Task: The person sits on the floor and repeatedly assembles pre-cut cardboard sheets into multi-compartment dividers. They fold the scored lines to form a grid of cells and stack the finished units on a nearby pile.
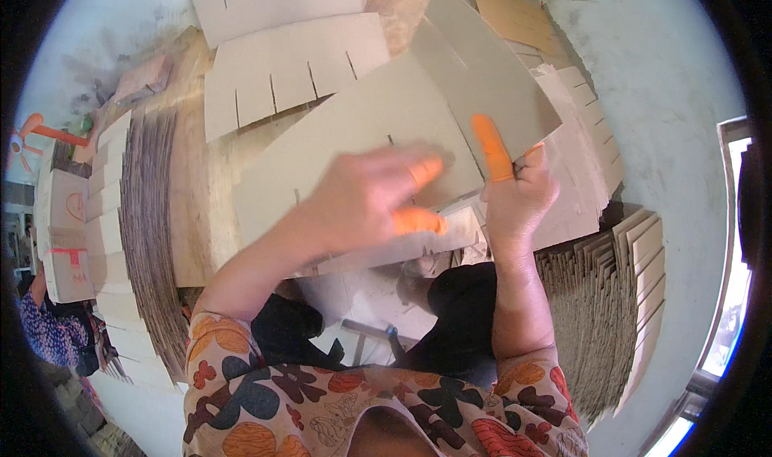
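A greyish cardboard sheet (482, 77) stands tilted at the right of the worktable, its lower corner between the fingers of my right hand (518, 185). One finger in an orange finger cot lies across its face. My left hand (368, 197), blurred, is over a pale slotted cardboard sheet (338, 137) in front of me. Its fingers are apart, two of them in orange cots, with nothing seen between them. Whether it touches the sheet I cannot tell. My left hand and forearm hide part of the sheet's slots.
More slotted cardboard sheets (295, 71) lie farther back on the wooden table (193, 215). Long cardboard stacks stand at left (148, 227) and right (591, 312). Another pile (567, 167) sits beside my right hand. A person (54, 330) and cartons (66, 240) are at far left.
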A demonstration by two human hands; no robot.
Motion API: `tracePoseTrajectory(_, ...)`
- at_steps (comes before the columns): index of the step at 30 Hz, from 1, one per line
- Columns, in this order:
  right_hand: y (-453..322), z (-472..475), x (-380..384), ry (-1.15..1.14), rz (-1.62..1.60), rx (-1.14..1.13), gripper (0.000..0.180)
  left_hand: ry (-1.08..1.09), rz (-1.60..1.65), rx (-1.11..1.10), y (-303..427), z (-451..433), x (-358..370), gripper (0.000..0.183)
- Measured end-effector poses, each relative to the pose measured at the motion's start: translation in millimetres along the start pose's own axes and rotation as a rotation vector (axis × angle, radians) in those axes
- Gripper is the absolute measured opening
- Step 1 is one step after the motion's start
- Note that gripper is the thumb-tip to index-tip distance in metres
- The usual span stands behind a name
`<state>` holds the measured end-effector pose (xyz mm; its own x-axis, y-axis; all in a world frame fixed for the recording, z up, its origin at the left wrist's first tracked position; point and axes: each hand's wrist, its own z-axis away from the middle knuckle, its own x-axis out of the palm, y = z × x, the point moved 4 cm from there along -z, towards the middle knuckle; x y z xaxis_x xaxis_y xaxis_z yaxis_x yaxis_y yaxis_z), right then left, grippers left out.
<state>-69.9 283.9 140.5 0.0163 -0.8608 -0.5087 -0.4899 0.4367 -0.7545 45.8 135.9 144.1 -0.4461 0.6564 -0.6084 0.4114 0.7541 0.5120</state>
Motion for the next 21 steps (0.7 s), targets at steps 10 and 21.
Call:
tracePoseTrajectory(10, -17, -3, -2, 0.001, -0.065, -0.132, 0.017, -0.105, -0.75, -0.426, -232, 4, -6, 0.028)
tracePoseTrajectory(21, -18, 2, -3, -0.014, -0.013, -0.244, 0.022, -0.248, -0.841, -0.45, -237, 3, -8, 0.017)
